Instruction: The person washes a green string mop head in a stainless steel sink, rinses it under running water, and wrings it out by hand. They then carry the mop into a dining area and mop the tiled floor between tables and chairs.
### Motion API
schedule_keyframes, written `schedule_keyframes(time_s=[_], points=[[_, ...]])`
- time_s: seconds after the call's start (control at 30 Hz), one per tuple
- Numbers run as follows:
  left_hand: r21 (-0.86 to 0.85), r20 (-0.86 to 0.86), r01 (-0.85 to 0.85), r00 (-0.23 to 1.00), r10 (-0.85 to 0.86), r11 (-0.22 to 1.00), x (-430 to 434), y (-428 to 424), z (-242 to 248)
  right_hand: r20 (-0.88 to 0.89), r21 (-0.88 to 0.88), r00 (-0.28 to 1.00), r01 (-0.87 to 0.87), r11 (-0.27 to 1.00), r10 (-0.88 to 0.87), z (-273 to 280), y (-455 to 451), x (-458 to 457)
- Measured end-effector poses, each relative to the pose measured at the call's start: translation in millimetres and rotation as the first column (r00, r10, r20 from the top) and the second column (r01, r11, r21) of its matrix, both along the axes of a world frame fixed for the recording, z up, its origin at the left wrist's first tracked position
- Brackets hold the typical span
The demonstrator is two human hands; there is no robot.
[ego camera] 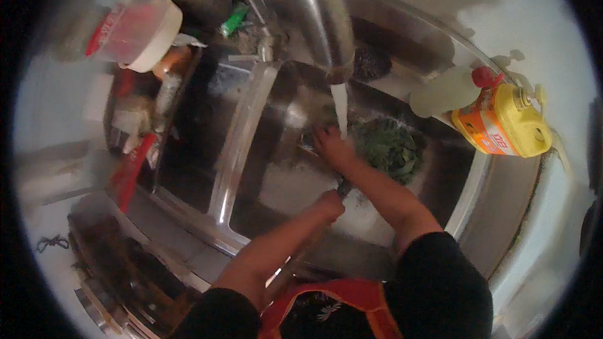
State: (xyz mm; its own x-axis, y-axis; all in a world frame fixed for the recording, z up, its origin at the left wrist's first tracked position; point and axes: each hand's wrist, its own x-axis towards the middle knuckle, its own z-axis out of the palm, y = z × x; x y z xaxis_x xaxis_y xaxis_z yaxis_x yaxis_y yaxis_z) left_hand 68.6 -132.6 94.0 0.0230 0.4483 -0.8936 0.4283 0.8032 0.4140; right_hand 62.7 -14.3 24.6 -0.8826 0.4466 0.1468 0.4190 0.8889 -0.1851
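Observation:
Both of my arms reach into the right basin of a stainless-steel double sink [238, 150]. Water [340, 103] runs from a thick metal faucet [325, 33] onto and beside my right hand [333, 148], whose fingers lie over a small pale item [307, 145], too blurred to name. Nearer to my body, my left hand [331, 205] is closed around a dark object [345, 187] that looks like a handle; the rest of it is hidden under my right forearm. Green leafy vegetables [388, 150] lie in the basin just right of my right hand.
A yellow detergent jug [504, 125] and a pale bottle with a red cap [447, 89] stand on the right rim. Plastic tubs [150, 37], a red-handled item [136, 169] and other clutter sit left of the dark left basin [193, 136]. A green item [234, 19] lies behind.

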Motion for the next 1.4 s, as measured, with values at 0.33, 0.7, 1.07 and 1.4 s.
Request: schedule_keyframes(time_s=[0.33, 0.7, 1.07, 1.4], points=[[0.051, 0.079, -0.117, 0.990, 0.113, 0.992, -8, -17, -25, 0.063, -0.217, 0.996, -0.047, 0.975, 0.062, -96, 67, -64], [-0.018, 0.122, 0.055, 0.991, -0.052, 0.998, -12, -13, -15, -0.165, -0.219, 0.930, 0.289, 0.932, -0.328, -16, 76, 52], [-0.064, 0.159, 0.217, 0.966, -0.204, 0.974, -10, -7, -20, -0.114, -0.292, 0.991, 0.037, 0.956, -0.073, 9, -18, 64], [0.049, 0.080, 0.220, 0.972, -0.223, 0.974, 0, -20, -68, -0.191, -0.424, 0.948, 0.156, 0.892, -0.256, -55, 53, -47]])
